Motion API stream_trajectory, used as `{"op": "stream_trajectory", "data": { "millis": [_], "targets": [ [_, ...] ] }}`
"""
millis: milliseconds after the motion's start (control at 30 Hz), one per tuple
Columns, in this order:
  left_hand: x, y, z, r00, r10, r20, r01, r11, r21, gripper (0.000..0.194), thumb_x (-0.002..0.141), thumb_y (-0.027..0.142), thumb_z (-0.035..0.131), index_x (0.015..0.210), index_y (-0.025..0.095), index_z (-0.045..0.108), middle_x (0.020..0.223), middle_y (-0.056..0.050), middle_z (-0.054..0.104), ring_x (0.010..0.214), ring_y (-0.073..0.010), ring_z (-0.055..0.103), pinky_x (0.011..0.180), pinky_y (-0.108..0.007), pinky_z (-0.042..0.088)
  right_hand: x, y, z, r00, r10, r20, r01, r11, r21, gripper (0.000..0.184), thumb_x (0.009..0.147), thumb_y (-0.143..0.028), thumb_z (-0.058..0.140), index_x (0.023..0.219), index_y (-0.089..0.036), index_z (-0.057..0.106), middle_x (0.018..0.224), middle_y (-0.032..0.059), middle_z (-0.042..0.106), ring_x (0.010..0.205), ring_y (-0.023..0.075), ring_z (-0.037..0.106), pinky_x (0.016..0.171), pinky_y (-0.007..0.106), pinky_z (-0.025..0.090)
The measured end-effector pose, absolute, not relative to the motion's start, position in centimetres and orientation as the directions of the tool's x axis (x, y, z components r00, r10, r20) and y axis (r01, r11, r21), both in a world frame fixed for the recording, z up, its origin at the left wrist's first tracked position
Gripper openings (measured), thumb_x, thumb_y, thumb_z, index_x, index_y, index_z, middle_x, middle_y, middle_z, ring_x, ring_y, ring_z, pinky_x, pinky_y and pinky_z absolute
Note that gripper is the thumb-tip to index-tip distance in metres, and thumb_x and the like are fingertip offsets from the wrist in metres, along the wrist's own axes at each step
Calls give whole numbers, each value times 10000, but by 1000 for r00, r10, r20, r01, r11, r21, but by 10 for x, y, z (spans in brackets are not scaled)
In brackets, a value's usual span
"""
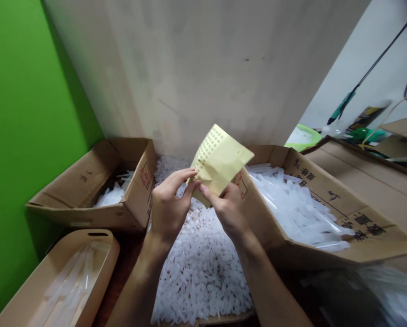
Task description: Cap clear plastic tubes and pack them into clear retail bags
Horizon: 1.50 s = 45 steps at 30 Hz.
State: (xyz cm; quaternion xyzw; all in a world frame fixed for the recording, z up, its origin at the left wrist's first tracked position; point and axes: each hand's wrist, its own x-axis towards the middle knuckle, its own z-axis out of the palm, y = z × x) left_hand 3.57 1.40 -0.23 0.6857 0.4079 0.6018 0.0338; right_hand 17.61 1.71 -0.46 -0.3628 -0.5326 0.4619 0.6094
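Observation:
Both of my hands hold up a yellow sheet (pixel 218 161) printed with rows of small round dots, bent and creased. My left hand (pixel 169 204) pinches its lower left edge with thumb and fingertips. My right hand (pixel 227 206) pinches the lower edge right beside it. Under my hands lies a heap of small white plastic pieces (pixel 199 268).
A cardboard box (pixel 131 200) at the left holds a few clear plastic pieces. A larger box (pixel 329 190) at the right is filled with clear plastic tubes. A tan tray (pixel 104 259) stands at bottom left. A beige panel rises behind, beside a green wall.

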Motion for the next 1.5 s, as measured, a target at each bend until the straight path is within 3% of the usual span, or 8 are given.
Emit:
{"op": "stream_trajectory", "data": {
  "millis": [200,400,667,800,1333,1500],
  "targets": [
    [34,16,-1,-12,606,795,513,-679,525,160,927,147,744,1067,207,793,1117,-52,801,1035,-195,765,978,-381,632,177,17,-10,58,957,286,-244,291,-925,203,892,-409,762,913,-212,809,840,46,768,869,246,726,818,371,600],
    [42,12,-1,-101,606,789,459,-675,578,137,909,148,765,1017,219,813,1090,-38,810,992,-195,777,955,-384,648,174,22,-16,37,966,255,-449,244,-859,207,834,-356,828,973,-202,818,984,66,805,940,242,741,828,350,596],
    [54,13,-12,-263,678,687,291,-623,726,91,880,188,796,962,221,820,1065,-36,813,956,-206,787,930,-407,675,168,23,-19,114,954,276,-447,298,-844,291,799,-336,865,1056,-215,800,1068,70,808,1085,270,742,992,408,592],
    [54,12,-11,-248,674,695,282,-636,718,68,888,199,786,952,202,808,1063,-53,807,959,-202,783,920,-397,679,169,25,-20,133,950,282,-437,311,-844,267,791,-315,872,1035,-230,804,1183,72,788,1101,262,742,981,395,603],
    [43,14,-5,-170,738,653,210,-621,755,56,909,211,764,951,175,761,1076,-66,761,998,-172,750,913,-311,660,170,26,-21,151,949,275,-411,314,-856,387,787,-342,879,1132,-219,753,1236,75,772,1133,268,731,1037,409,579],
    [39,13,-1,-99,693,714,360,-644,675,58,942,222,720,963,176,749,1077,-71,745,996,-180,739,896,-334,662,170,25,-19,116,946,304,-378,325,-867,304,812,-336,851,1083,-214,788,1171,79,789,1137,274,728,1031,404,578]
  ]
}}
